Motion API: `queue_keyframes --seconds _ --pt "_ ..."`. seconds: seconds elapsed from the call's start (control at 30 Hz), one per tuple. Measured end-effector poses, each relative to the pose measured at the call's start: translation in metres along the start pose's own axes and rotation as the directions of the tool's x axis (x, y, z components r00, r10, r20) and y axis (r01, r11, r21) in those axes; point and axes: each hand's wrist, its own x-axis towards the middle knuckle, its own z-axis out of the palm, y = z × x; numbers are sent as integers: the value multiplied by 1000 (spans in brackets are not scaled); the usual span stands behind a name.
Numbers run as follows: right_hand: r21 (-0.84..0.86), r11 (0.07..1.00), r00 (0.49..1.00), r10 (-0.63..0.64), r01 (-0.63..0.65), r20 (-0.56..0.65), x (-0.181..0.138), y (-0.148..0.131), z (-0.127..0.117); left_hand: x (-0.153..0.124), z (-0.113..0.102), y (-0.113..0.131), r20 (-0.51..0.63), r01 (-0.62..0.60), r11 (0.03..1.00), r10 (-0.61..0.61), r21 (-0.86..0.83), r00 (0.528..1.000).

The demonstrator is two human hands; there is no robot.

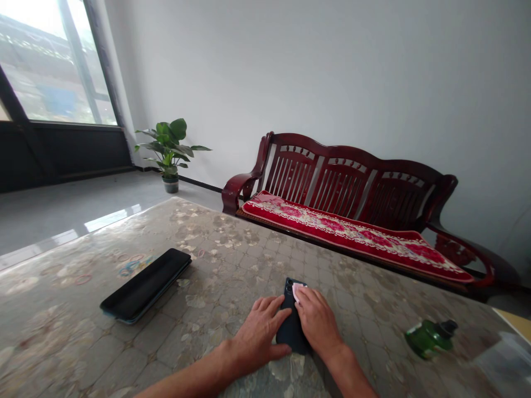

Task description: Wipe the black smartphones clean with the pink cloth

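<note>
R hand (317, 320) has its grip closed down, fingertips bunched on a small pale-pink wad (297, 289), prob. cloth or tissue, pressed to the back of a dark-blue, slab-shaped phone (291, 331) by its cameras. L hand (263, 326) has a looser grip, thumb & fingers part spread over the phone's left side, prob. bracing it vs. sliding. Phone lies flat on the grey-beige, floral-patterned surface (226, 276), camera side up, so its back is reachable. Off L: a black, flat, rectangular slab (147, 284) w/ thin coloured loops (133, 265) just beside; off R, a green see-through bottle w/ black cap (429, 338), set apart, prob. for elbow room.
</note>
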Motion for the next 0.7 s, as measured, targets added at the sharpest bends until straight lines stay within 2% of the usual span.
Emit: queue_keyframes --seconds 0.1,0.33,0.57,0.7 --pt "-14 1000 1000 -5 4 -18 -5 4 1 0 1 -2 -1 -7 1000 7 0 1000" --pt "-53 997 996 44 -49 -84 10 17 8 1 0 -2 -7 -16 1000 16 1 1000" --pt "-11 1000 997 22 -23 -80 -22 11 3 0 5 -4 -34 -31 1000 31 7 999" --pt "4 1000 995 31 -30 -96 -19 13 4 1 4 -3 -29 -26 1000 26 7 999"
